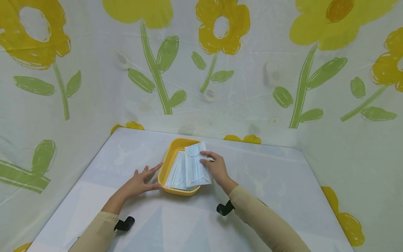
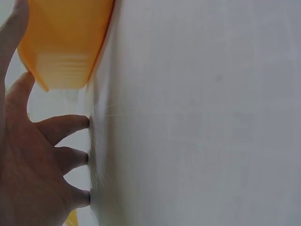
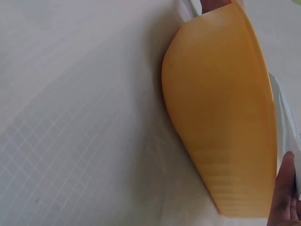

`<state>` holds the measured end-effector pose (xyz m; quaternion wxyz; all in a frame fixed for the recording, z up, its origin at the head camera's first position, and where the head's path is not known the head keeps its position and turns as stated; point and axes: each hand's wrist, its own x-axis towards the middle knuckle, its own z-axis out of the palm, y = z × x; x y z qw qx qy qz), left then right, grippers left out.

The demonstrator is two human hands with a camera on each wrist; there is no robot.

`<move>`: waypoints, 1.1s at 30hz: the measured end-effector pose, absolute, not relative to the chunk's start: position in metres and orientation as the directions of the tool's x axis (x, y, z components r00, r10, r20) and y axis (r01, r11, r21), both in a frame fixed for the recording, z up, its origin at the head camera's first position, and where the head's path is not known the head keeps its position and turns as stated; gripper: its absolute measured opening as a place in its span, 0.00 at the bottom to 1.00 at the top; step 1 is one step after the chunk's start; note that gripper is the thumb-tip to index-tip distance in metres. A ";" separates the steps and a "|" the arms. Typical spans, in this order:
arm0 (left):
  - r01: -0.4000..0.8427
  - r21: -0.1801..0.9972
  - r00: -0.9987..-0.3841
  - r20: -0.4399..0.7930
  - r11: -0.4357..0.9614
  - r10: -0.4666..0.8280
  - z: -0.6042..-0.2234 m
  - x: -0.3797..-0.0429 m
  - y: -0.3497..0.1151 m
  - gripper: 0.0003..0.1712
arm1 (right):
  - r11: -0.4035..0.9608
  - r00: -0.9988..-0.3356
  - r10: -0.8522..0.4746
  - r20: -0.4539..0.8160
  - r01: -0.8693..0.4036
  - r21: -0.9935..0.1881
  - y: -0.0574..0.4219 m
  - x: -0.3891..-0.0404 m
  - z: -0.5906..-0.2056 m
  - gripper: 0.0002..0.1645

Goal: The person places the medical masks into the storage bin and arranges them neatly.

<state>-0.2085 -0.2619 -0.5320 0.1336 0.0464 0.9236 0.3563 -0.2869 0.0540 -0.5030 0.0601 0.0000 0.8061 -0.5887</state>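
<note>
A yellow plastic basin (image 1: 180,192) stands on the table, with several light-blue disposable face masks (image 1: 177,171) fanned out inside it. My right hand (image 1: 218,168) pinches the right edge of one face mask (image 1: 196,167) between thumb and fingers. This mask lies over the basin's right side, overlapping the rim and the other masks, its white ear loops showing. On the opposite side, my left hand (image 1: 140,184) spreads its fingers against the basin's left wall. In the left wrist view, some fingertips (image 2: 81,122) of that hand rest on the tabletop beside the basin (image 2: 66,52).
The white, faintly patterned tabletop (image 1: 252,217) extends around the basin. Behind it and at both sides hangs a pale curtain (image 1: 245,91) with yellow flowers and green leaves. Black wrist cameras (image 1: 126,224) stick out from both wrists.
</note>
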 end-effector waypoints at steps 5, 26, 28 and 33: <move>-0.008 0.673 -0.959 -0.215 0.739 0.185 -0.530 -0.208 -0.262 0.56 | 0.312 -0.995 -0.061 -0.081 0.058 -0.948 0.048 -0.286 -0.500 0.18; -0.012 0.674 -0.959 -0.217 0.738 0.183 -0.529 -0.206 -0.262 0.57 | 0.360 -0.991 -0.097 -0.094 0.053 -0.931 0.025 -0.279 -0.496 0.21; -0.010 0.676 -0.958 -0.216 0.737 0.186 -0.529 -0.206 -0.262 0.57 | 0.368 -0.988 -0.108 -0.113 0.066 -0.928 0.024 -0.278 -0.496 0.22; -0.004 0.673 -0.959 -0.212 0.740 0.188 -0.529 -0.206 -0.262 0.56 | 0.369 -0.981 -0.148 -0.128 0.066 -0.927 0.024 -0.277 -0.493 0.24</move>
